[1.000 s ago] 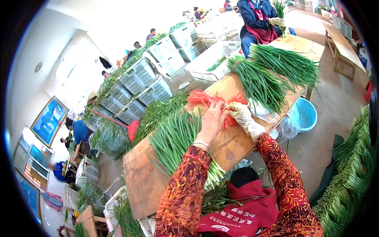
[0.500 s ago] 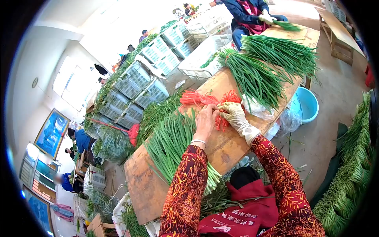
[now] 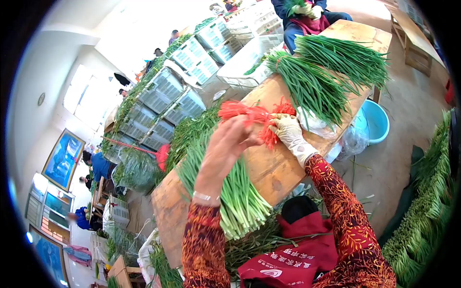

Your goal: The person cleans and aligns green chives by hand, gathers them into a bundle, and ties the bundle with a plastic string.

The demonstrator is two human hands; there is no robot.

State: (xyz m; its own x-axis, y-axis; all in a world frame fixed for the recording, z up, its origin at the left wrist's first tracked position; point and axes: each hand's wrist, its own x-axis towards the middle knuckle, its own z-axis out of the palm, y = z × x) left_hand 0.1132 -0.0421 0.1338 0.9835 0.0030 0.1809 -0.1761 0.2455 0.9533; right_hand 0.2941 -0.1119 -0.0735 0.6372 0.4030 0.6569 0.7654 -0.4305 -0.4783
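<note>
A loose bundle of long green chives (image 3: 240, 204) lies across the near part of the wooden table (image 3: 168, 216), pale stem ends toward me. Over its leafy part is my bare left hand (image 3: 225, 149), raised, its fingers curled and smeared by motion; whether they hold a strand is unclear. My gloved right hand (image 3: 290, 134) has its fingers closed at the edge of the red ties (image 3: 271, 137). More of the red strands (image 3: 240, 110) spread to the left, behind my left fingers. Further up the table, a chive bundle with a red tie (image 3: 314, 86) lies beside another green bundle (image 3: 341, 60).
Across the table's far end sits a person (image 3: 307, 17) with gloved hands. A blue basin (image 3: 377, 125) stands on the floor at right, near clear plastic bags (image 3: 353, 144). Stacked white crates (image 3: 163, 91) line the left, and rows of greens (image 3: 422, 216) lie at the right.
My left hand has pulled away from my right, moving left and toward me over the chives. My right hand stays at the red ties. The far person's hands have lifted greens off the table.
</note>
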